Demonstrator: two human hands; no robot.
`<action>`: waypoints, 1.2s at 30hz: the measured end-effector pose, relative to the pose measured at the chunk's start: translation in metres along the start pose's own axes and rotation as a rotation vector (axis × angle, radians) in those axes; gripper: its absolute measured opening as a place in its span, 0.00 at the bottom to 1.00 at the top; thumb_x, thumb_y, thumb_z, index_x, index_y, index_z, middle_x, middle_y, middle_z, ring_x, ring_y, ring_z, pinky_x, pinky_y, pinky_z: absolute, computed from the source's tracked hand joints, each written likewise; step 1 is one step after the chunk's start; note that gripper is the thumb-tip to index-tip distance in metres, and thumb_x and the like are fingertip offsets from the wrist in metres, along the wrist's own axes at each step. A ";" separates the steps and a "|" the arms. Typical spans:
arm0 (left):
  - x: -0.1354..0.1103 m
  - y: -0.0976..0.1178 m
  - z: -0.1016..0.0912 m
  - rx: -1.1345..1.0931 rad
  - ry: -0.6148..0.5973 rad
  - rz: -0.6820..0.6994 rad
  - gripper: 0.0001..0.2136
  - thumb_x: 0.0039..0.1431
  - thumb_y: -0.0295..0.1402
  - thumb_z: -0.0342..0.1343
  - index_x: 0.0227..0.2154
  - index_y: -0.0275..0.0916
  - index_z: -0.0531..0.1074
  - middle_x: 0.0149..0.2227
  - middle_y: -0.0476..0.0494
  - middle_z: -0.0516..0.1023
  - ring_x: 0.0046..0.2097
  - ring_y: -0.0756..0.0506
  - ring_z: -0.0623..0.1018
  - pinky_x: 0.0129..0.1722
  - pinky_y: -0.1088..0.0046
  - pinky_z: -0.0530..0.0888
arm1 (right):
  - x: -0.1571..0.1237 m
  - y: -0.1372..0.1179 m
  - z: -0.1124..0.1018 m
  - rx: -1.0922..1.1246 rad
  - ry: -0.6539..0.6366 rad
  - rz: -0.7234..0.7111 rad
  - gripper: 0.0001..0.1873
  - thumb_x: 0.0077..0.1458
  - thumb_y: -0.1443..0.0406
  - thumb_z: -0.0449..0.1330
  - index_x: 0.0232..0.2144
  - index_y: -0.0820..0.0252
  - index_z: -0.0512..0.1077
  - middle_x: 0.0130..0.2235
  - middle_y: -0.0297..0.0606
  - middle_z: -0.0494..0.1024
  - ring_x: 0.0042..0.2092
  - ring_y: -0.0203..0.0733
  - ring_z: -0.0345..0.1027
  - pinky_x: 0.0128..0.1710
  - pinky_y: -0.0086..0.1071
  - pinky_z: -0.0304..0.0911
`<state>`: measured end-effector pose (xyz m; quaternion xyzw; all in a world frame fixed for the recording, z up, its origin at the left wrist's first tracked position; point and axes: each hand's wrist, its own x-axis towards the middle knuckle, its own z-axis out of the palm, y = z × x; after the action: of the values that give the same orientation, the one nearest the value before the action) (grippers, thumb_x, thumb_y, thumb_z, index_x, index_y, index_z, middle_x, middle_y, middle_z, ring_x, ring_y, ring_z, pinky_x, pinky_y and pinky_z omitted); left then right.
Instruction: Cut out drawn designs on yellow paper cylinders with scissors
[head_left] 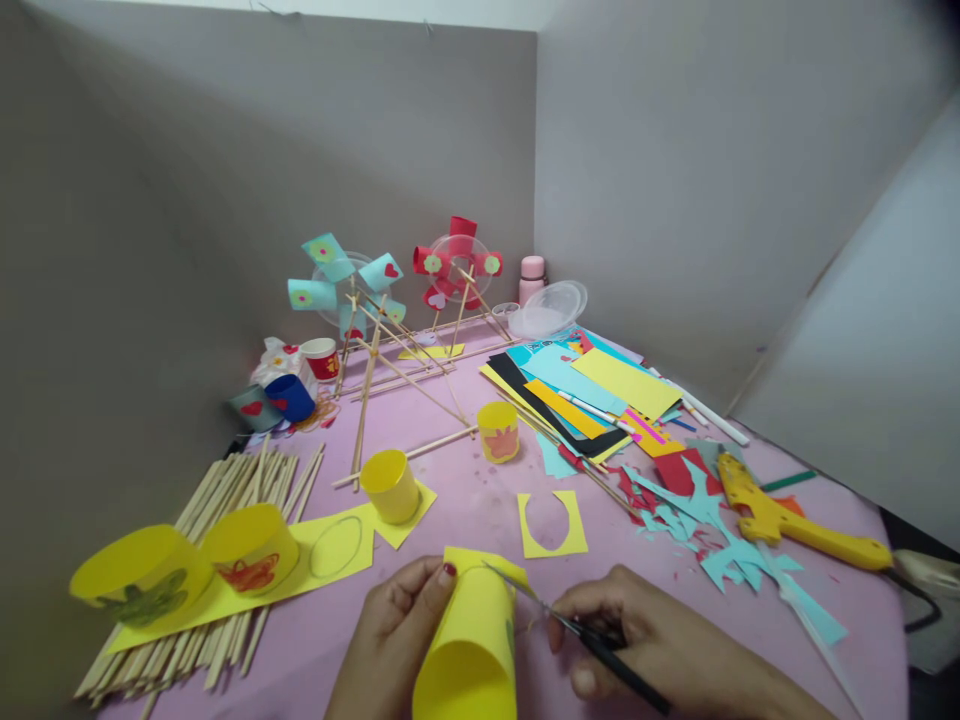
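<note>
My left hand [401,630] is closed on a yellow paper tube [472,640] at the bottom middle, thumb along its side. A flat yellow paper piece [465,558] lies against the tube's far end. My right hand [637,630] grips a pair of scissors [592,640] with dark handles. The blades rest at the edge of that yellow paper, pointing left. Beyond the hands lies a yellow paper square [577,525] with a rounded cutout. A yellow paper cup [390,487] stands on a small yellow sheet to the left.
Wooden sticks [217,500] lie under a yellow strip [337,545] bearing two yellow cups. At right are a yellow glue gun [795,520], paper scraps [727,540] and stacked coloured sheets [622,385]. Blue [349,280] and red [457,265] paper wheels on stick frames stand behind.
</note>
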<state>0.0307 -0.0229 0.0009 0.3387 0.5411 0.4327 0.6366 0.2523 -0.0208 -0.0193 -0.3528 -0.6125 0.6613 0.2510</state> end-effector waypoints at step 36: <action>0.001 0.007 -0.007 0.054 0.084 0.105 0.11 0.44 0.40 0.64 0.21 0.37 0.72 0.16 0.52 0.74 0.19 0.51 0.71 0.19 0.78 0.66 | -0.004 0.006 -0.002 0.094 -0.189 0.000 0.25 0.50 0.50 0.62 0.44 0.61 0.71 0.27 0.28 0.64 0.26 0.30 0.53 0.23 0.22 0.50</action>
<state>0.0230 -0.0195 0.0053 0.3653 0.5603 0.4647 0.5803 0.2566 -0.0233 -0.0249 -0.2768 -0.6018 0.7196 0.2083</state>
